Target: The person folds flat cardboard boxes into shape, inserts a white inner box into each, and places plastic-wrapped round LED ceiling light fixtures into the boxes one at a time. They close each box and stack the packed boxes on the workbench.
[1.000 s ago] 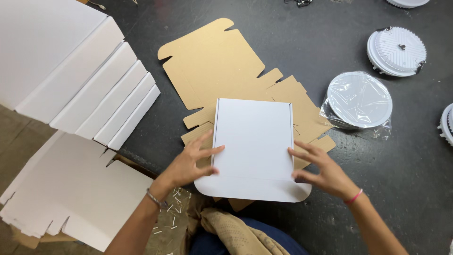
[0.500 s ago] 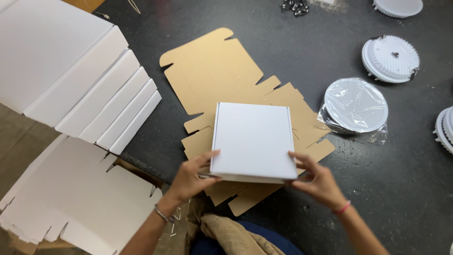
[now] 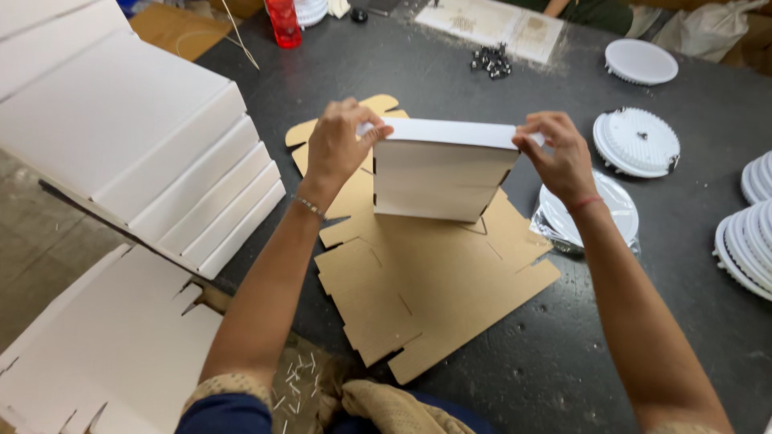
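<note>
1. Brown die-cut cardboard blanks [image 3: 426, 297] lie flat and overlapping on the dark counter [image 3: 563, 362], nearest the person, still unfolded.
2. At the near left, white flat blanks [image 3: 104, 354] lie in a loose heap, also unfolded.
3. Standing on edge on the brown blanks is a folded white box [image 3: 438, 173], its brown underside facing the camera and its white face turned away.
4. Both hands pinch the box's upper corners: the left hand [image 3: 338, 145] grips the left corner with thumb and curled fingers, and the right hand [image 3: 559, 153] does the same at the right corner.
5. Judging by this, the box looks close to formed, while several blanks remain to be folded.
6. To the left, a slanted stack of finished white boxes [image 3: 161, 161] leans step-wise, suggesting a good part of the work is done.
7. Right of the box, a round white light fitting in a clear bag [image 3: 619, 221] lies just beside the blanks; more round fittings [image 3: 635, 141] sit farther out, unpacked.
8. Farthest, a red bottle [image 3: 283, 22] and small dark clips [image 3: 492, 62] sit near the counter's far edge.
</note>
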`<state>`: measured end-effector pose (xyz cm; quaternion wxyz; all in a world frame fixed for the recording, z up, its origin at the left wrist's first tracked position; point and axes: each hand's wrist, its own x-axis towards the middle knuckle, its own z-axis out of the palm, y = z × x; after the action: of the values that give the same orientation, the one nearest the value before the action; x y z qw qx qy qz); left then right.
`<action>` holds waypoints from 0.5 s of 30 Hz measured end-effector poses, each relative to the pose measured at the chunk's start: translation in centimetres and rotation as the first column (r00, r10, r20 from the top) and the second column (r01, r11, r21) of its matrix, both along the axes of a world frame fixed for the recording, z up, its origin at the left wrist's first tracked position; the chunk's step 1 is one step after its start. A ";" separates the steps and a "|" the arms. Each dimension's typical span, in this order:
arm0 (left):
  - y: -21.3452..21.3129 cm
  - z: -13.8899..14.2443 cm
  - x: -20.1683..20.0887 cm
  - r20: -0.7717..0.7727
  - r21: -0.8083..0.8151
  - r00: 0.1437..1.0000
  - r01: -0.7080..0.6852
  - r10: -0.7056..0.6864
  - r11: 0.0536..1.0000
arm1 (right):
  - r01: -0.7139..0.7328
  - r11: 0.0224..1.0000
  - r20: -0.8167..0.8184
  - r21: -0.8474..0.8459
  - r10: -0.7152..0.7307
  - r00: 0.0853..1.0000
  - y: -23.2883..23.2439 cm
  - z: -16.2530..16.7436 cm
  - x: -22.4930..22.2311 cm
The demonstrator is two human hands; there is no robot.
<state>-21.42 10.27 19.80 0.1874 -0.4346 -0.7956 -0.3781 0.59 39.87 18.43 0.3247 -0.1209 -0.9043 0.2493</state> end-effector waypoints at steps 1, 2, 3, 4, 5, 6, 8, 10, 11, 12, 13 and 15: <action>-0.4 0.0 -0.2 0.014 -0.024 0.999 0.037 -0.037 0.999 | -0.047 0.994 0.010 0.095 0.047 0.999 0.4 0.1 0.7; -0.9 0.0 -0.4 0.033 -0.050 0.997 0.077 -0.075 0.996 | -0.093 0.978 0.027 0.185 0.089 0.996 0.7 0.2 1.3; -1.2 0.1 -0.8 0.012 -0.052 0.994 0.110 -0.109 0.993 | -0.102 0.967 0.036 0.232 0.097 0.995 1.0 0.2 1.7; -1.5 0.2 -1.1 -0.009 -0.055 0.989 0.145 -0.145 0.988 | -0.111 0.954 0.045 0.277 0.102 0.994 1.3 0.3 2.0; -1.7 0.2 -1.3 -0.027 -0.060 0.983 0.180 -0.182 0.982 | -0.119 0.940 0.057 0.320 0.106 0.993 1.4 0.4 2.4; -1.6 0.3 -1.4 0.020 -0.070 0.985 0.174 -0.173 0.982 | -0.090 0.956 0.112 0.279 0.060 0.992 1.5 0.5 2.4; -1.1 0.9 -1.9 0.105 -0.089 0.983 0.158 -0.149 0.983 | -0.027 0.979 0.220 0.204 -0.019 0.975 1.6 1.3 1.8; -0.3 1.5 -2.2 0.086 -0.070 0.992 0.094 -0.088 0.993 | -0.039 0.997 0.193 0.073 0.024 0.981 1.9 2.8 1.2; 0.2 1.9 -2.3 0.076 -0.059 0.996 0.060 -0.055 0.996 | -0.049 0.999 0.177 0.009 0.046 0.983 1.8 3.6 0.9; 0.5 2.1 -2.3 0.087 -0.049 0.996 0.035 -0.031 0.998 | -0.034 0.998 0.202 -0.052 0.044 0.978 1.6 4.2 0.7; 0.9 2.4 -2.3 0.096 -0.036 0.995 0.012 -0.008 0.999 | -0.018 0.994 0.224 -0.111 0.043 0.974 1.4 5.0 0.5; 1.3 2.6 -2.1 0.194 -0.036 0.981 -0.015 0.021 0.999 | 0.013 0.978 0.243 -0.208 0.039 0.969 0.6 5.8 0.1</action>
<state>-23.48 11.54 22.44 0.1047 -0.3915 -0.8203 -0.4035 0.73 40.45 24.25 0.1940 -0.1783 -0.9073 0.3277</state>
